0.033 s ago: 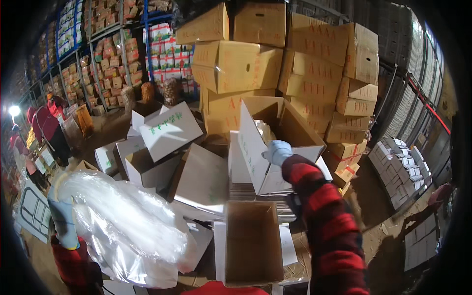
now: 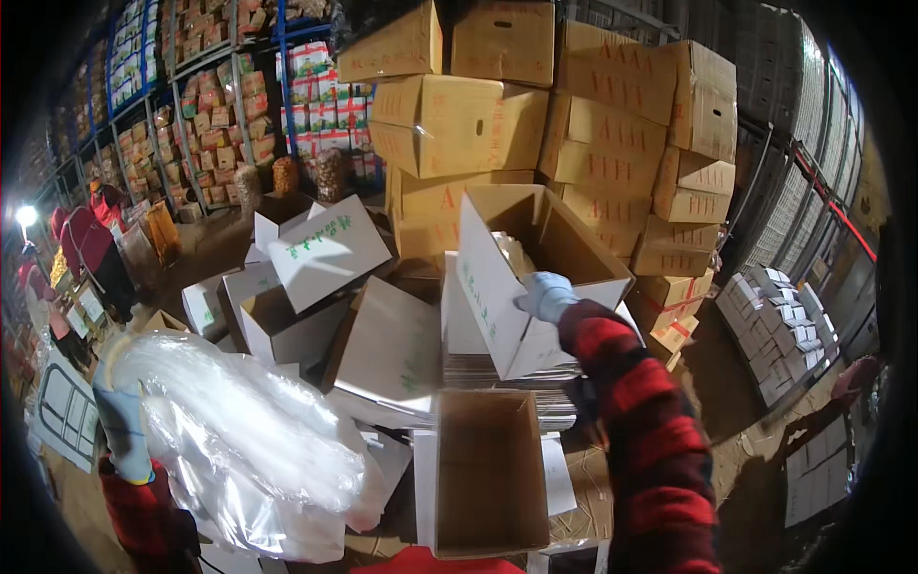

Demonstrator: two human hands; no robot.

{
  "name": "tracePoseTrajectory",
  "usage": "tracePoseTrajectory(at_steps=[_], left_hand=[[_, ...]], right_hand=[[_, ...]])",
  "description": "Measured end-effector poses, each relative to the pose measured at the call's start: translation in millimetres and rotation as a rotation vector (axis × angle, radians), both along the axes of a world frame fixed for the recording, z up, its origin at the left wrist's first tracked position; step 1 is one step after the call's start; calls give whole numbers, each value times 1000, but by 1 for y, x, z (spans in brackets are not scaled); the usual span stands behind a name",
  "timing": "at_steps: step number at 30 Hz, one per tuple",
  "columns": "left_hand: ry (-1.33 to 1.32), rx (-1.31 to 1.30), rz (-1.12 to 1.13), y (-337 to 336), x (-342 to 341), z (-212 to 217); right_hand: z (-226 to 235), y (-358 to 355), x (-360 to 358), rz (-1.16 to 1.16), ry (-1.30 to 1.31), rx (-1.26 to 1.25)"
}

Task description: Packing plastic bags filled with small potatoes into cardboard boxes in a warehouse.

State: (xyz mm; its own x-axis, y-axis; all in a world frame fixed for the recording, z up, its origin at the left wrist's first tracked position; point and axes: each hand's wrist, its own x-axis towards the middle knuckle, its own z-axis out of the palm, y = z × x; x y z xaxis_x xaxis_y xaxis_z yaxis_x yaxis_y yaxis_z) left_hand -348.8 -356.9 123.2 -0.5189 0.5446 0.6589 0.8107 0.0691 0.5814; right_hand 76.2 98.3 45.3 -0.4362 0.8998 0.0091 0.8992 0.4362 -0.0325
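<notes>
My left hand (image 2: 122, 411), in a pale grey-blue glove, is closed on the left end of a bundle of clear plastic bags (image 2: 249, 430). The shiny, wrinkled bundle spreads across the lower left, and some of my fingers are hidden by it. My right hand (image 2: 549, 297), gloved alike, reaches forward and grips the near edge of an open white carton (image 2: 497, 306) with a brown inside. Something pale lies inside that carton, too small to name. Beneath it is a stack of flattened cardboard (image 2: 512, 397). Directly before me stands another open carton (image 2: 492, 474) with its flaps folded out.
Several white cartons (image 2: 382, 344) lie jumbled left of centre. Tall stacks of brown boxes (image 2: 459, 124) rise behind. Loaded shelves (image 2: 220, 124) and people in red (image 2: 91, 234) are at the far left. A pile of white boxes (image 2: 779, 335) stands at right.
The white carton in my right hand has swung slightly so that its printed side shows more. My right hand has shifted a little with it. The left hand stays put on the bundle.
</notes>
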Motion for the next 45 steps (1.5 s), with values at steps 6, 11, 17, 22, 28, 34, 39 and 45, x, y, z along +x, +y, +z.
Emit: tracePoseTrajectory(at_steps=[6,11,17,22,28,34,39,45], left_hand=[[125,-42,-22,52,51,11],[108,-84,-78,87,94,21],[-195,57,-269,110,100,33],[-104,26,-259,112,110,54],[-485,63,-430,98,95,66],[-140,-218,-607,82,79,74],[-547,-136,-737,86,25,42],[-490,-293,-1008,118,67,62]], right_hand=[[20,13,112,223,3,-149],[11,50,171,176,-62,-135],[18,41,177,75,-299,299],[-81,-93,86,530,2,714],[-79,-202,-41,346,1091,555],[-30,-151,-27,490,1368,-441],[2,-239,-10,389,1620,-838],[-109,-289,-67,465,728,158]])
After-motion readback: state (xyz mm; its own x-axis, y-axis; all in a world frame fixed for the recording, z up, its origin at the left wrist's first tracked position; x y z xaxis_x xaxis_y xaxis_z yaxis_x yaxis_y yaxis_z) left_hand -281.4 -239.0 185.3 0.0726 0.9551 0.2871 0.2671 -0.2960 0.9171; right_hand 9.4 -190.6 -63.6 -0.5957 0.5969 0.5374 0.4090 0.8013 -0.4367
